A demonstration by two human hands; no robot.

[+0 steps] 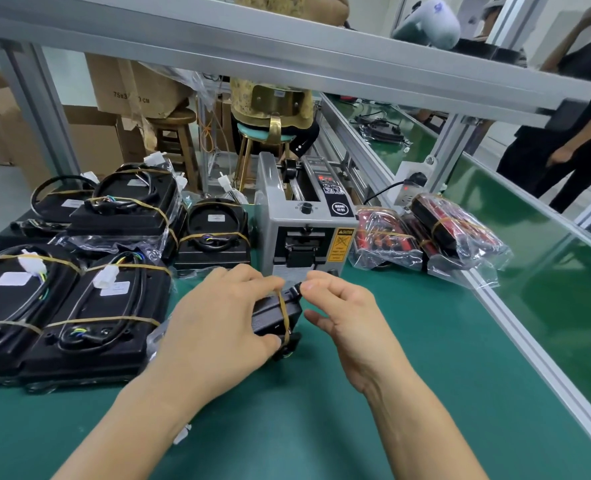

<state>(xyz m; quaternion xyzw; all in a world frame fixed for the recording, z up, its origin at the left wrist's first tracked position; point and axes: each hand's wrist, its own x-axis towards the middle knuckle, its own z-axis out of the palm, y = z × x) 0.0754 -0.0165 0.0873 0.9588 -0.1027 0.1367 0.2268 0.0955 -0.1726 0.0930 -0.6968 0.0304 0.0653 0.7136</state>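
A black plastic unit (275, 315) lies on the green mat at centre, with a tan rubber band (284, 315) around its right end. My left hand (217, 320) grips the unit from the left, fingers over its top and thumb below. My right hand (342, 317) is at the unit's right end, and its fingertips pinch a small black part (295, 289) at the top corner. Most of the unit is hidden under my left hand.
A grey tape dispenser (304, 223) stands just behind my hands. Several banded black units with cables (89, 299) fill the left. Bagged red and black parts (432, 233) lie at the right. An aluminium rail (515, 327) borders a green conveyor (546, 271). A person (578, 126) stands at far right.
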